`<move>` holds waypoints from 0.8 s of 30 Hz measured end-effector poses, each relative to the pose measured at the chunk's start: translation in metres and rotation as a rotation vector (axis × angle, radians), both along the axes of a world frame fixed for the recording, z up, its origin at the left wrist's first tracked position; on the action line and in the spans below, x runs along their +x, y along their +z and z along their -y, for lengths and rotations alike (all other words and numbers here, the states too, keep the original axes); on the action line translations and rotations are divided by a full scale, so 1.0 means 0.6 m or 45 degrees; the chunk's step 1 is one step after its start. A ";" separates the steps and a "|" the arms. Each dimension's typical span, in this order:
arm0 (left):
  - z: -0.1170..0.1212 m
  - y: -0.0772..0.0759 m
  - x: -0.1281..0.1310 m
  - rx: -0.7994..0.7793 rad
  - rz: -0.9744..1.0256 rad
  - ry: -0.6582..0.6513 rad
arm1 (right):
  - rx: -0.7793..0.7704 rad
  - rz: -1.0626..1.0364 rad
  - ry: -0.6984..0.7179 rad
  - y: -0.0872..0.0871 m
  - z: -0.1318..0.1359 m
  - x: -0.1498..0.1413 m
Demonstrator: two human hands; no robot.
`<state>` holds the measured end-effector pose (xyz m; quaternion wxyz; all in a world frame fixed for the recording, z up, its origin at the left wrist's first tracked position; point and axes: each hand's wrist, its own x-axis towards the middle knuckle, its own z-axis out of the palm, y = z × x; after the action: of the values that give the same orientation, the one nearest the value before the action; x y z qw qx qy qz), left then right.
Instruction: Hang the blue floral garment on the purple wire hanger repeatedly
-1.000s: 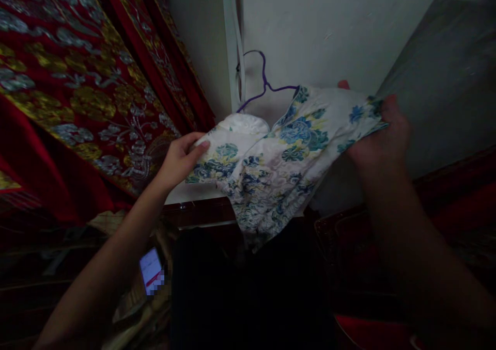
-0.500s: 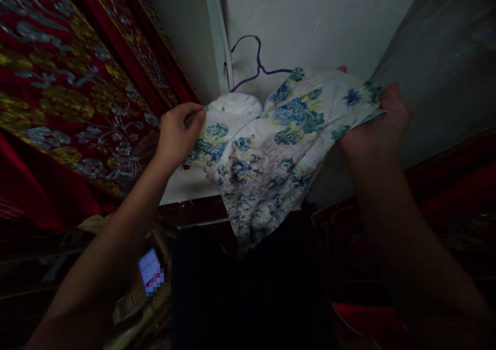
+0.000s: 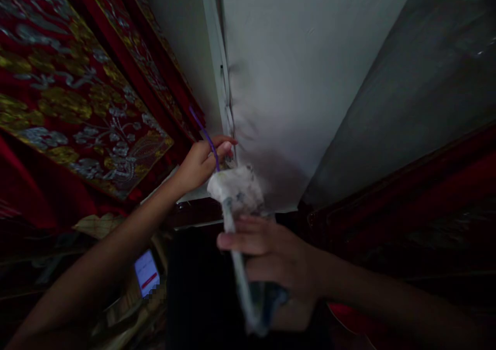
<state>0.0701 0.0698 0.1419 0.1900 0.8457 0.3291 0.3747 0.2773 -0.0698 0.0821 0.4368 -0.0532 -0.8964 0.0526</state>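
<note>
A white short-sleeved top (image 3: 242, 187) with blue and green flowers hangs on a purple hanger (image 3: 204, 132), turned edge-on and folded together. My left hand (image 3: 201, 161) is at its far side, behind the hanger wire. Thumb and forefinger close together there, at a bit of patterned cloth. Across the near part of the top lies my right hand (image 3: 275, 265), blurred, its fingers curled over the cloth beside the pale piped edge. The lower end of the top shows below that hand, smeared by motion.
Red cloths with gold and silver embroidery (image 3: 70, 102) hang at the left. A pale wall panel (image 3: 298, 71) stands ahead, with clear plastic sheeting (image 3: 418, 92) to its right. A lit phone (image 3: 147, 272) lies at lower left. Dark red fabric (image 3: 437, 185) is at the right.
The top was spread wide between both hands; now it is turned edge-on and folded. My right hand has come left and down across it. The hanger has tilted left.
</note>
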 end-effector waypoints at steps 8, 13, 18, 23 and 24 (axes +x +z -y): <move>0.070 -0.022 -0.027 -0.258 0.466 -0.305 | 0.006 -0.051 -0.360 -0.046 -0.072 0.009; 0.088 -0.028 -0.020 -0.596 1.000 -0.298 | -0.068 0.153 -0.844 -0.071 -0.122 0.019; 0.081 -0.041 -0.006 -0.922 0.961 -0.248 | 0.013 0.157 -0.944 -0.087 -0.151 0.006; 0.045 -0.054 -0.025 -1.041 0.854 -0.321 | -0.048 0.254 -0.893 -0.040 -0.184 -0.007; 0.037 -0.060 -0.035 -1.055 0.866 -0.290 | -0.046 0.294 -0.907 -0.022 -0.192 -0.010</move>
<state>0.0490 0.0477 0.1061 0.6424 0.5615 0.2755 0.4429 0.2715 0.0456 0.0691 0.3227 -0.3751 -0.8640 -0.0931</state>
